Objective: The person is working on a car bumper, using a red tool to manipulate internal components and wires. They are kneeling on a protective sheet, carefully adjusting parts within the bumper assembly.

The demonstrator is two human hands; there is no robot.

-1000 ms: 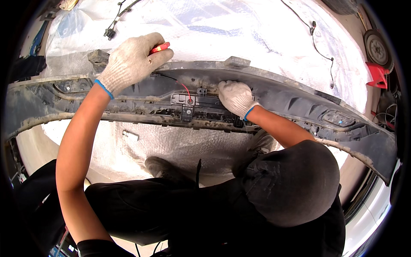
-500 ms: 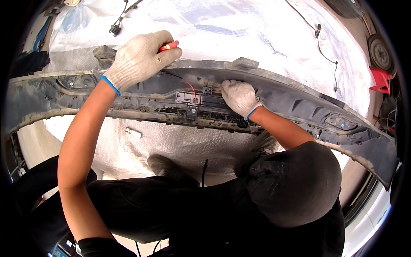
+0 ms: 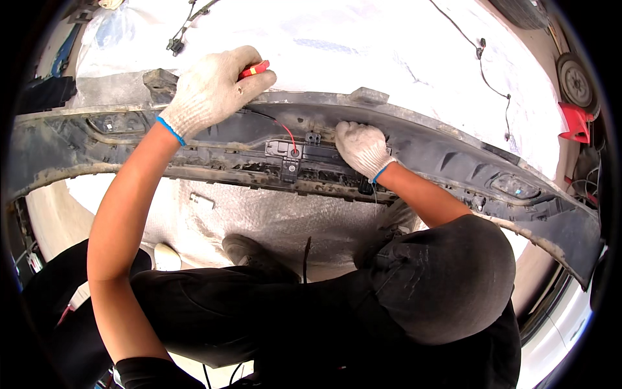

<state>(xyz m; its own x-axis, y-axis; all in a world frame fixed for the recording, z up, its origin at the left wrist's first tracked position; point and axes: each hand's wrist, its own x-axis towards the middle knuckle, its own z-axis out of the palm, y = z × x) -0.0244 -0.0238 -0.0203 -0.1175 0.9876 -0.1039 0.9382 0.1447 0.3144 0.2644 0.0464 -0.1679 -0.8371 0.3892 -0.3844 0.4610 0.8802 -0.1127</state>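
A long grey plastic bumper lies inside-up across the view. My gloved left hand is closed on a red-and-yellow handled tool above its upper edge; the tool's far end is hidden. A dark cable with a red wire runs below that hand to a black bracket at the middle. Just right of the bracket, my gloved right hand is curled against the bumper, fingertips tucked under; whatever they grip is hidden. A thin strand hangs below it.
White sheeting with loose wiring and connectors lies beyond the bumper. A wheel and red part are at right, above a white car body. A small cylinder, my boots and a dark rounded cloth shape are below.
The view shifted slightly over the first half second. Both hands stay in nearly the same places on and over the bumper, the left one still holding the tool.
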